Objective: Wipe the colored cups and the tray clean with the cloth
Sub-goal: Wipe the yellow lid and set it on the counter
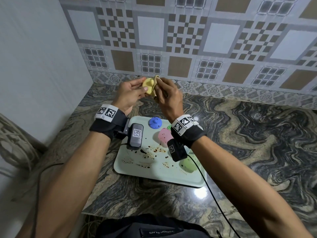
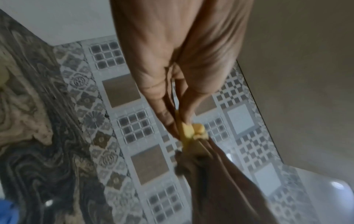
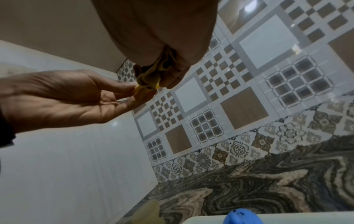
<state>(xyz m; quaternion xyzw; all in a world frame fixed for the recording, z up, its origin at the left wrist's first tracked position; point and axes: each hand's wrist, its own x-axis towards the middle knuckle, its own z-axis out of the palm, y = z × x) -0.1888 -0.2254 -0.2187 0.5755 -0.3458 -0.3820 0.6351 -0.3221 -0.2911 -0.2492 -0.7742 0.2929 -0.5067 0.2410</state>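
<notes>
Up close: a yellow cup wiped in mid-air over a stained tray

Nearest the viewer, a dark garment (image 1: 154, 227) fills the bottom edge, and two bare forearms reach forward, each wearing a black wrist strap with printed square markers. Just beyond, a pale mint rectangular plastic tray (image 1: 171, 176) lies on a swirled grey and tan stone counter (image 1: 257, 152), its near half spattered with dark brown stains (image 1: 151, 152). On the tray's right side sit a light green plastic cup (image 1: 187, 165) and, farther back, a pink plastic cup (image 1: 164, 135), both upside down. A blue plastic cup with a small knob (image 1: 155, 123) sits inverted at the far edge. Above and beyond the tray, the left hand (image 1: 129, 94) grips a small yellow plastic cup (image 1: 149, 87) between thumb and fingers. The right hand (image 1: 169, 97) pinches a bunched tan cloth (image 1: 156, 81) against that cup. Behind stands a patterned tile wall (image 1: 214, 40).
</notes>
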